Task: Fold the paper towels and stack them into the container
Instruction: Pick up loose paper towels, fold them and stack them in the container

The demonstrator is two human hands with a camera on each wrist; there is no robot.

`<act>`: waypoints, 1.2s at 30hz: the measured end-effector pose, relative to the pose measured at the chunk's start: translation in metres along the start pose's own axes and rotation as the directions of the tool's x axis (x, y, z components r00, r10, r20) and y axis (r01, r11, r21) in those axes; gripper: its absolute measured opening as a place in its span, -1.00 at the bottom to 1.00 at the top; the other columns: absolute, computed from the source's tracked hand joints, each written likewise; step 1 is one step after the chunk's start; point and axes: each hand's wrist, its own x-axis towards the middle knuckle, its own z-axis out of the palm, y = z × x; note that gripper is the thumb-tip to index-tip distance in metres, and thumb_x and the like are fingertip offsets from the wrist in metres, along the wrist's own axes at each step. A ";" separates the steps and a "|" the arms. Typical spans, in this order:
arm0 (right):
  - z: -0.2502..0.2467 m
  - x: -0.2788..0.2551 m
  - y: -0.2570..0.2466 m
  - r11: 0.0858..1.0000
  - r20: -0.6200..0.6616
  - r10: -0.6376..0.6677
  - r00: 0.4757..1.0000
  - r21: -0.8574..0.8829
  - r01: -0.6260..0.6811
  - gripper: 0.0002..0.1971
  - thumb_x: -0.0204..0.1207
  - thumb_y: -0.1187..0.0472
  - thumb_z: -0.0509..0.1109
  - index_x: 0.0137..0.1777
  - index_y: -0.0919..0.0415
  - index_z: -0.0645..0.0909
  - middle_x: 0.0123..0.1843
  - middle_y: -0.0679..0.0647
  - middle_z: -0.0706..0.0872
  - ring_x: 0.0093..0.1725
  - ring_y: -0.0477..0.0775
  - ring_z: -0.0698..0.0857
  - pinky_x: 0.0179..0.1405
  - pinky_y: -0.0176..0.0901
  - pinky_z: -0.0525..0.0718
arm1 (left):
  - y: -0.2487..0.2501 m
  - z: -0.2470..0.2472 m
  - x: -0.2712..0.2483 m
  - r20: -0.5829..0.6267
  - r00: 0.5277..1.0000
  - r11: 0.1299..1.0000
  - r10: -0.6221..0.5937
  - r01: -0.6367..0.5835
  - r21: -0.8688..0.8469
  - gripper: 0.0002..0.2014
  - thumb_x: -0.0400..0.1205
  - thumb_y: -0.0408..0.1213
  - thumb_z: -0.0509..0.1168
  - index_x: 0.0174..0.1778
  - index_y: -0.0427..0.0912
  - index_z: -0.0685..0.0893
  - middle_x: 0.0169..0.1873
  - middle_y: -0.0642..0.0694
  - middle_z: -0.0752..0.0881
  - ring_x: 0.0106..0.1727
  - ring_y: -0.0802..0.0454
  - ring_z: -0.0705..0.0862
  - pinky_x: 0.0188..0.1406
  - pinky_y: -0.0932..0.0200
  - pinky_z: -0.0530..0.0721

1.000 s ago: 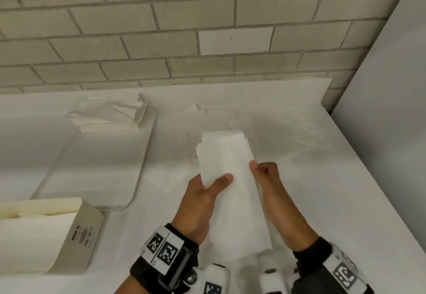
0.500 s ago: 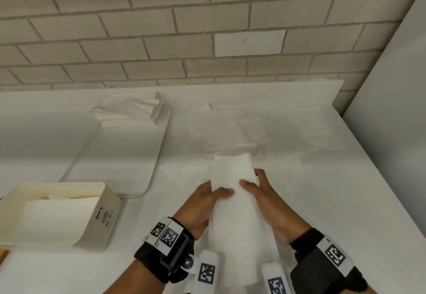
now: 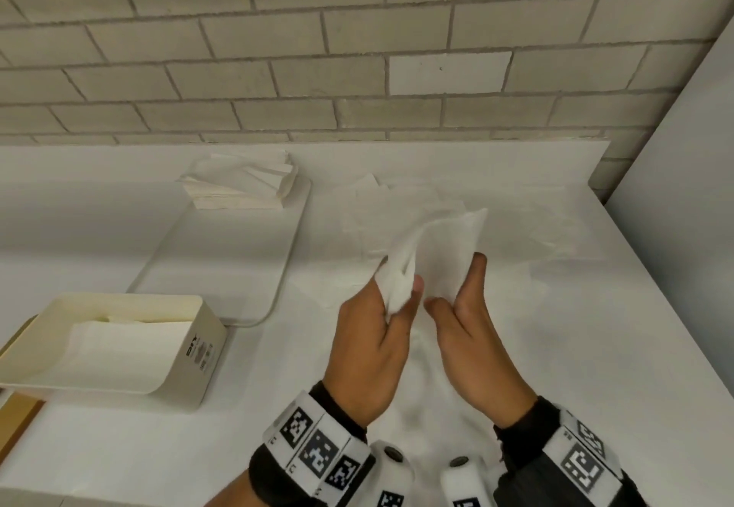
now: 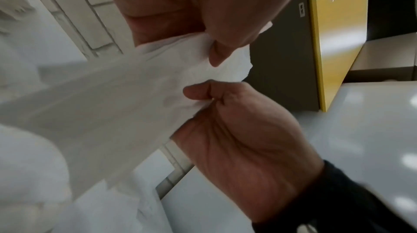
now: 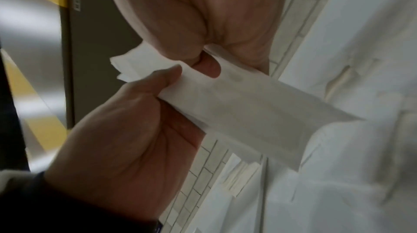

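Over the middle of the white table, both hands hold one white paper towel. My left hand pinches its bunched left edge between thumb and fingers. My right hand grips the right edge, one finger lying up along it. The left wrist view shows the paper towel stretching away from the left hand. In the right wrist view the paper towel is pinched by the right hand. A cream container at the left holds folded towels.
A flat white tray lies beyond the container, with a stack of folded towels at its far end. Loose unfolded towels lie spread near the brick wall. A grey panel bounds the table on the right.
The long towel that hung down between my hands now stands shorter above them. Both hands have lifted it off the table and shifted a little to the right.
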 end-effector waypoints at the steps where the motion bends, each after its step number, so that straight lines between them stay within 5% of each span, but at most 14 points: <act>1: 0.001 0.001 0.006 1.000 -0.011 0.015 1.000 -0.005 -0.015 -0.47 0.68 0.49 0.09 0.32 -0.24 0.30 0.35 -0.02 0.56 0.35 -0.10 0.61 0.39 -0.14 0.59 | -0.005 0.002 -0.002 0.014 1.000 1.000 -0.014 0.014 -0.006 -0.59 0.76 -0.11 0.16 0.51 -0.10 0.59 0.23 0.14 0.79 0.28 0.28 0.73 0.30 0.34 0.63; 6: -0.002 -0.011 0.048 0.972 0.077 0.180 0.981 -0.165 -0.166 -0.47 0.67 0.44 0.10 0.29 -0.32 0.26 0.33 -0.07 0.51 0.33 -0.11 0.57 0.19 -0.42 0.57 | -0.045 -0.002 -0.014 0.085 0.972 0.973 -0.221 0.214 0.090 -0.60 0.75 -0.05 0.22 0.45 -0.13 0.66 0.10 0.21 0.83 0.19 0.19 0.78 0.22 0.30 0.70; 10: -0.006 -0.019 0.059 0.943 0.150 0.294 0.944 -0.204 -0.261 -0.37 0.69 0.42 0.09 0.19 -0.53 0.16 0.33 -0.31 0.46 0.28 -0.46 0.50 0.11 -0.65 0.48 | -0.054 -0.003 -0.015 0.061 0.939 0.940 -0.339 0.335 0.062 -0.76 0.79 -0.13 0.23 0.28 -0.02 0.74 0.01 0.08 0.87 0.08 0.16 0.82 0.20 0.03 0.76; 12: -0.004 -0.019 0.054 0.939 0.179 0.323 0.929 -0.181 -0.292 -0.44 0.71 0.41 0.08 0.19 -0.46 0.21 0.32 -0.28 0.52 0.25 -0.43 0.55 0.17 -0.55 0.55 | -0.043 -0.006 -0.012 0.067 0.912 0.910 -0.404 0.409 -0.072 -0.78 0.81 -0.19 0.22 0.26 0.00 0.74 0.06 0.02 0.87 0.12 0.07 0.83 0.26 -0.09 0.75; 15: 0.003 -0.007 0.037 0.937 0.218 0.334 0.917 -0.186 -0.297 -0.68 0.72 0.37 0.09 0.21 -0.14 0.32 0.26 -0.01 0.62 0.22 -0.04 0.66 0.26 -0.06 0.69 | -0.020 -0.033 -0.002 0.111 0.845 0.755 -0.524 0.521 -0.398 -0.76 0.77 -0.30 0.24 0.28 -0.17 0.74 0.13 -0.17 0.85 0.18 -0.15 0.82 0.28 -0.19 0.73; 19: 0.048 0.025 -0.014 0.972 0.452 0.223 0.864 -0.164 -0.165 -0.75 0.74 0.34 0.12 0.29 -0.01 0.31 0.23 -0.10 0.64 0.20 -0.01 0.69 0.20 -0.05 0.68 | 0.008 -0.121 0.019 -0.060 0.878 0.784 -0.475 0.392 -0.482 -0.82 0.65 -0.47 0.31 0.11 -0.35 0.77 0.03 -0.26 0.86 0.00 -0.14 0.86 -0.09 0.05 0.84; 22: 0.106 0.053 -0.043 0.988 0.592 0.129 0.796 -0.147 -0.051 -0.76 0.75 0.29 0.17 0.32 0.00 0.37 0.22 -0.13 0.65 0.22 -0.03 0.70 0.20 -0.09 0.70 | 0.022 -0.212 0.027 -0.281 0.875 0.890 -0.393 0.286 -0.354 -0.79 0.58 -0.50 0.38 0.10 -0.25 0.78 0.02 -0.14 0.87 -0.01 -0.06 0.85 -0.21 0.17 0.81; 24: 0.148 0.074 -0.050 0.978 0.609 0.070 0.790 -0.199 0.066 -0.83 0.74 0.27 0.20 0.27 0.07 0.45 0.24 0.03 0.62 0.21 0.05 0.65 0.21 -0.08 0.66 | 0.026 -0.274 0.022 -0.417 0.849 0.943 -0.325 0.261 -0.204 -0.70 0.51 -0.48 0.48 0.14 -0.14 0.79 0.06 -0.14 0.87 0.01 -0.08 0.85 -0.16 0.11 0.82; 26: 0.189 0.092 -0.050 0.947 0.629 0.036 0.777 -0.269 0.174 -0.85 0.73 0.24 0.21 0.25 0.12 0.48 0.23 0.07 0.56 0.18 0.04 0.60 0.14 -0.30 0.60 | 0.021 -0.329 0.008 -0.502 0.825 0.950 -0.260 0.311 0.019 -0.61 0.40 -0.40 0.60 0.11 0.03 0.81 0.03 -0.16 0.87 0.01 -0.15 0.85 -0.05 -0.03 0.83; 28: 0.222 0.103 -0.043 0.893 0.660 0.055 0.749 -0.368 0.259 -0.83 0.74 0.20 0.22 0.29 0.11 0.47 0.26 0.01 0.53 0.12 -0.06 0.56 -0.05 -0.50 0.50 | 0.008 -0.367 -0.006 -0.525 0.821 0.874 -0.226 0.409 0.264 -0.54 0.36 -0.30 0.67 0.12 0.15 0.76 -0.07 -0.10 0.87 -0.06 -0.08 0.86 0.01 -0.08 0.83; 30: 0.245 0.107 -0.033 0.838 0.685 0.104 0.721 -0.450 0.307 -0.81 0.74 0.19 0.20 0.31 0.09 0.43 0.26 0.02 0.58 -0.10 -0.19 0.54 -0.21 -0.44 0.44 | -0.014 -0.388 -0.019 -0.471 0.853 0.724 -0.224 0.469 0.506 -0.48 0.41 -0.23 0.67 0.24 0.14 0.67 -0.24 0.05 0.85 -0.22 0.22 0.81 -0.12 0.24 0.78; 32: 0.260 0.104 -0.022 0.794 0.689 0.150 0.709 -0.512 0.329 -0.85 0.73 0.21 0.19 0.22 0.05 0.34 0.03 0.07 0.63 -0.42 -0.17 0.42 -0.37 -0.30 0.42 | -0.039 -0.396 -0.029 -0.392 0.883 0.590 -0.259 0.466 0.659 -0.41 0.48 -0.21 0.62 0.39 0.07 0.55 -0.36 0.14 0.78 -0.34 0.27 0.71 -0.37 0.45 0.56; 34: 0.273 0.098 -0.013 0.697 0.686 0.184 0.704 -0.596 0.398 -0.81 0.71 0.24 0.17 0.24 0.03 0.27 -0.17 0.00 0.51 -0.39 -0.05 0.42 -0.33 -0.15 0.45 | -0.058 -0.397 -0.037 -0.328 0.884 0.522 -0.332 0.462 0.717 -0.31 0.52 -0.18 0.57 0.55 0.08 0.43 -0.32 0.14 0.74 -0.31 0.25 0.65 -0.43 0.44 0.48; 36: 0.286 0.090 -0.007 0.616 0.701 0.201 0.684 -0.633 0.469 -0.73 0.72 0.25 0.16 0.34 0.04 0.23 -0.13 0.01 0.50 -0.33 0.03 0.45 -0.34 -0.08 0.46 | -0.071 -0.401 -0.041 -0.265 0.890 0.474 -0.371 0.427 0.770 -0.23 0.56 -0.17 0.53 0.65 0.10 0.31 -0.23 0.11 0.68 -0.29 0.25 0.60 -0.40 0.45 0.50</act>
